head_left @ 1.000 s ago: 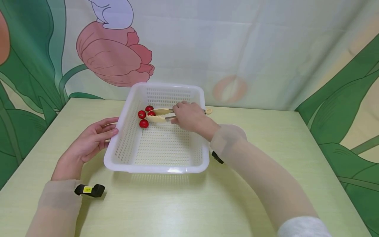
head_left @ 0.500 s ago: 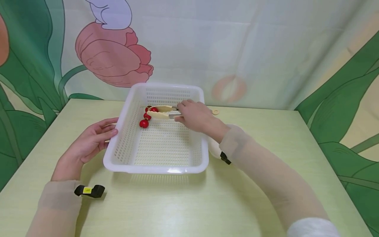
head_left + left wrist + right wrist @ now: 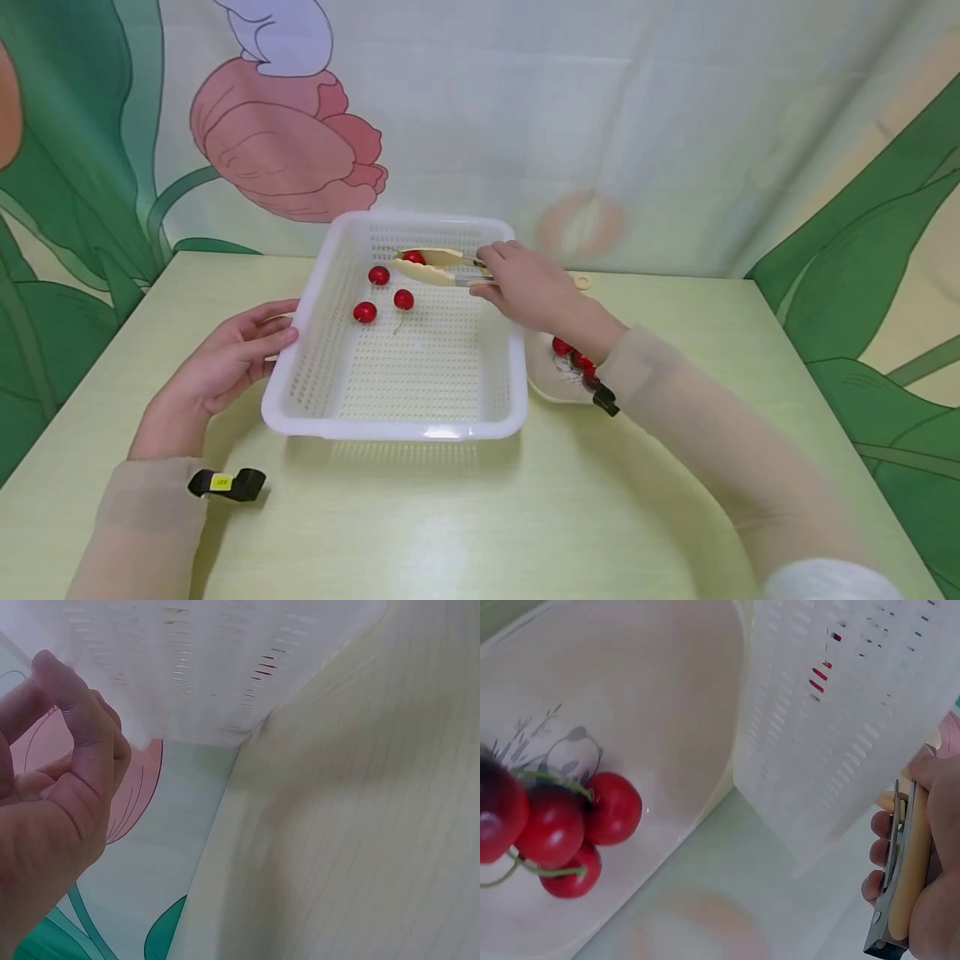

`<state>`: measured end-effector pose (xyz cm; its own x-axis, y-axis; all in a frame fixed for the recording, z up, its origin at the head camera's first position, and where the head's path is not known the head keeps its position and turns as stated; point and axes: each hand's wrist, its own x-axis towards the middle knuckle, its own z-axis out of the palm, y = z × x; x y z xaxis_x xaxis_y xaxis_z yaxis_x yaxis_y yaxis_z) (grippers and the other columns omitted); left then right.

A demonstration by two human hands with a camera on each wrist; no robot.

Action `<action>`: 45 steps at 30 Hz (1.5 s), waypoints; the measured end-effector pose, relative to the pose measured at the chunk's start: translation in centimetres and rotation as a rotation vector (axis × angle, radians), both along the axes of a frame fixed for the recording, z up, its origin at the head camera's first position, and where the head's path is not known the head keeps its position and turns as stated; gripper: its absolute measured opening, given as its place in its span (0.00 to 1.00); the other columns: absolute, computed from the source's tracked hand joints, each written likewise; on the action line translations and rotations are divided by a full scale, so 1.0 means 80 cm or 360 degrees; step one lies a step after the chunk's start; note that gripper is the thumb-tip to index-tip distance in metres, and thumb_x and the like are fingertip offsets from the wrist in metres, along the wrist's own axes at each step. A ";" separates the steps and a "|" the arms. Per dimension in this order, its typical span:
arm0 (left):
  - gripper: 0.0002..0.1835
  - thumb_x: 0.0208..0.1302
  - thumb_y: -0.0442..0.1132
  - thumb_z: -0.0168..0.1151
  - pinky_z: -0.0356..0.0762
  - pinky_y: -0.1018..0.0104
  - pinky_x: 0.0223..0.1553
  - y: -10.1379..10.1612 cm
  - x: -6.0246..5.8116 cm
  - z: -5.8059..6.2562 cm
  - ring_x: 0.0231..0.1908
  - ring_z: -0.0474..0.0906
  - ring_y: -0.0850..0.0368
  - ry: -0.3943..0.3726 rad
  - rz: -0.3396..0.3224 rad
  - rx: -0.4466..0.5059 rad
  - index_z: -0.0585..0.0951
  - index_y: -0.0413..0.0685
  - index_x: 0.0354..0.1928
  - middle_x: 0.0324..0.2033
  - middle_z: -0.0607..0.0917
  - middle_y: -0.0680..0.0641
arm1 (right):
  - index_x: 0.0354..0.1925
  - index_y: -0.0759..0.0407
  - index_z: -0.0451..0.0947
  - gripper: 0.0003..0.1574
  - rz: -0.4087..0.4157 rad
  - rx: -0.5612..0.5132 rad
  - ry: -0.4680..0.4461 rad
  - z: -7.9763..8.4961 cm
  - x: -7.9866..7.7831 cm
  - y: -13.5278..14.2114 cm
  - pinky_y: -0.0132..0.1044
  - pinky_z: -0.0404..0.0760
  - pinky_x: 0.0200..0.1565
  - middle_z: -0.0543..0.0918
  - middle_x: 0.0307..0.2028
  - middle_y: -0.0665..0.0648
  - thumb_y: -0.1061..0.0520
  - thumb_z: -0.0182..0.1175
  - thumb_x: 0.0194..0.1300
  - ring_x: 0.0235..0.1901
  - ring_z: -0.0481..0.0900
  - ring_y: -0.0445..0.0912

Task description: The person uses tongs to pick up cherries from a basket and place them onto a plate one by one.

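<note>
My right hand (image 3: 528, 283) grips a pair of tongs (image 3: 431, 273) with cream tips and metal arms over the white plastic basket (image 3: 397, 429). Between the tips sits a red cherry (image 3: 413, 257), partly covered by them. Three more cherries lie on the basket floor: one near the back (image 3: 378, 275), one at the left (image 3: 365, 312), and one with its stem towards me (image 3: 403, 299). My left hand (image 3: 240, 354) holds the basket's left rim, thumb against the edge. In the right wrist view, curled fingers wrap the tongs' handle (image 3: 911, 862).
Right of the basket, partly under my right forearm, a pale plate (image 3: 551, 387) holds several cherries (image 3: 551, 825). Both stand on a light wooden table (image 3: 420, 517). A printed curtain (image 3: 465, 108) hangs right behind the basket.
My right hand has moved right and up with the tongs, carrying a cherry off the group. Another cherry has shifted right on the basket floor. The left hand stays put.
</note>
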<state>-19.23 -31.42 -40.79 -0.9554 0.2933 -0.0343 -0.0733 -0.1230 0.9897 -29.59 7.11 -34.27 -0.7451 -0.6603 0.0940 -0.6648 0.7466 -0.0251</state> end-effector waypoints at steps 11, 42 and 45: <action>0.21 0.77 0.30 0.54 0.86 0.61 0.46 0.001 0.001 -0.002 0.48 0.85 0.55 -0.0006 -0.0002 -0.0005 0.68 0.48 0.68 0.54 0.84 0.49 | 0.64 0.65 0.67 0.31 0.0045 -0.0181 0.0064 0.014 0.014 0.041 0.45 0.80 0.48 0.78 0.52 0.60 0.42 0.54 0.80 0.47 0.77 0.53; 0.21 0.77 0.31 0.55 0.86 0.61 0.46 0.001 0.001 0.001 0.47 0.85 0.55 -0.0033 0.0028 -0.0017 0.69 0.51 0.68 0.53 0.84 0.50 | 0.62 0.65 0.70 0.27 -0.0198 -0.0340 0.0141 -0.007 0.066 0.182 0.54 0.80 0.47 0.79 0.52 0.63 0.48 0.60 0.77 0.49 0.76 0.56; 0.21 0.78 0.31 0.55 0.86 0.61 0.46 0.001 0.001 0.001 0.47 0.85 0.55 -0.0025 0.0022 -0.0013 0.69 0.50 0.68 0.53 0.84 0.49 | 0.61 0.66 0.71 0.27 -0.0196 -0.0331 0.0142 -0.015 0.071 0.195 0.55 0.80 0.46 0.79 0.49 0.64 0.48 0.59 0.77 0.47 0.77 0.57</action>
